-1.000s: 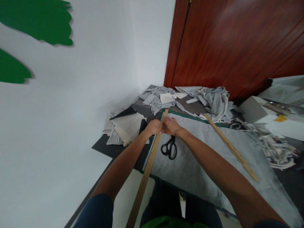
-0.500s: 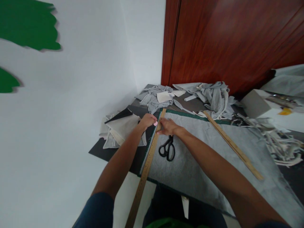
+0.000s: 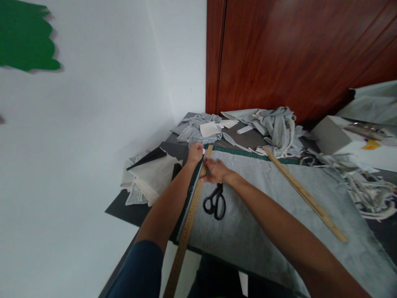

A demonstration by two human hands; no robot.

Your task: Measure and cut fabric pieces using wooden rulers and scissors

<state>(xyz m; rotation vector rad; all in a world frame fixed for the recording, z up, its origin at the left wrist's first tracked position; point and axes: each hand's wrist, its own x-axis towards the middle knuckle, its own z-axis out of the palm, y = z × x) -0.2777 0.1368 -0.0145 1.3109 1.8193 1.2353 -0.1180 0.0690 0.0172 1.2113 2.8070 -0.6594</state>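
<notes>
My left hand (image 3: pixel 195 153) is closed in a pinch on a small pink piece of tailor's chalk (image 3: pixel 204 151), at the far left edge of a grey cloth (image 3: pixel 248 207). A long wooden ruler (image 3: pixel 192 211) lies along that edge and runs out past the near side of the table. My right hand (image 3: pixel 215 170) presses on the ruler near its far end, fingers spread. Black-handled scissors (image 3: pixel 215 202) lie on the cloth just below my right hand, their blades hidden under it.
A green cutting mat (image 3: pixel 242 151) shows under the cloth. A second wooden ruler (image 3: pixel 304 192) lies across the cloth to the right. Fabric pieces (image 3: pixel 155 174) are stacked on the left, with grey scraps (image 3: pixel 198 126) behind. A white box (image 3: pixel 331 132) and tangled strips (image 3: pixel 369 190) are at right.
My left hand has slid away from me along the ruler's edge with the chalk, toward the far end. My right hand stays on the ruler. The view has shifted slightly.
</notes>
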